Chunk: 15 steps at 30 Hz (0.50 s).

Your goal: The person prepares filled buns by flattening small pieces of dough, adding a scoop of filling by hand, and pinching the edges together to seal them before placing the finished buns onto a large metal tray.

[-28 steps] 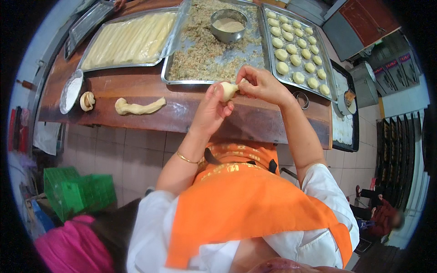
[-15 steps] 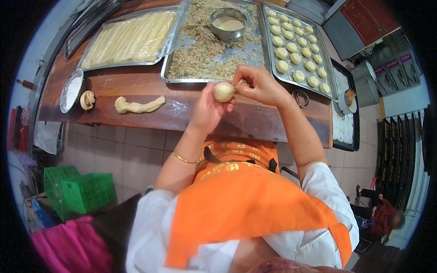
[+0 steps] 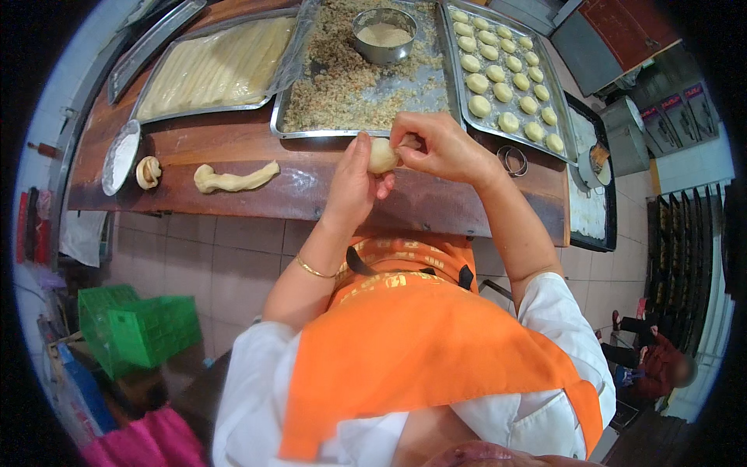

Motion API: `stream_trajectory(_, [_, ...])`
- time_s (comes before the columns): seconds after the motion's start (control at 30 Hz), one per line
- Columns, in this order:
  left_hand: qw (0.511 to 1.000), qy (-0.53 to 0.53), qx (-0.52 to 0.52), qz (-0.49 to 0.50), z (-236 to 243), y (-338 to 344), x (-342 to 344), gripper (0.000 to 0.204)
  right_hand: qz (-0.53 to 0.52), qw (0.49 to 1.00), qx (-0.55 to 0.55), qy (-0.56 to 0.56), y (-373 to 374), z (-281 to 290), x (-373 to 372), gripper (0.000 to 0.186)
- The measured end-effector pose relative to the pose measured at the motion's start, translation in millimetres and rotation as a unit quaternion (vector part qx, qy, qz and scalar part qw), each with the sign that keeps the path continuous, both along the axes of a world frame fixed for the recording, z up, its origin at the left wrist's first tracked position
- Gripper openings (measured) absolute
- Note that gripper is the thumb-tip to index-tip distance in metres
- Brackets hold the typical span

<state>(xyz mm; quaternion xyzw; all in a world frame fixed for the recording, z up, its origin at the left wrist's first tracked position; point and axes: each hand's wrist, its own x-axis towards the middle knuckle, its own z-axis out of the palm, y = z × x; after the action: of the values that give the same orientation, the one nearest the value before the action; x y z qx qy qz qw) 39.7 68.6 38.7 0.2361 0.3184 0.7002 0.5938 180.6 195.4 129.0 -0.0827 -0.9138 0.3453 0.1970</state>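
Note:
A smooth, pale dough ball [image 3: 381, 157] sits in my left hand [image 3: 352, 183], which cups it with the thumb up along its left side. My right hand [image 3: 443, 152] pinches the ball's right side between thumb and fingertips, where a bit of dough is drawn out. Both hands are over the near edge of a metal tray of crumbly brown filling [image 3: 334, 93]. A round metal tin [image 3: 384, 53] with a pale, fine-grained content stands in that filling. Left of my hands, a strip of dough [image 3: 233, 179] lies on the wooden table [image 3: 303, 191].
At the right, a tray [image 3: 562, 124] holds rows of flattened dough rounds. Two metal rings [image 3: 512, 160] lie beside it. A plastic-covered tray of long dough strips [image 3: 218, 66], a bowl of white flour [image 3: 123, 156] and a coiled dough piece [image 3: 149, 172] are at the left.
My right hand has shifted slightly left and now covers more of the dough ball's right side. My left hand's thumb stands straighter against it. The camera view has moved a little.

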Motion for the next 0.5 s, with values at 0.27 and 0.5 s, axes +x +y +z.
stream_trajectory(0.27, [0.998, -0.040, 0.035, -0.040, 0, 0, -1, 0.051, 0.011, 0.999, 0.029, -0.015, -3, 6, 3, 0.012])
stream_trajectory(0.5, [0.998, -0.012, -0.057, -0.007, 8, 8, 6, 0.038, 0.030, 0.997, 0.063, -0.015, -6, 4, 5, 0.013])
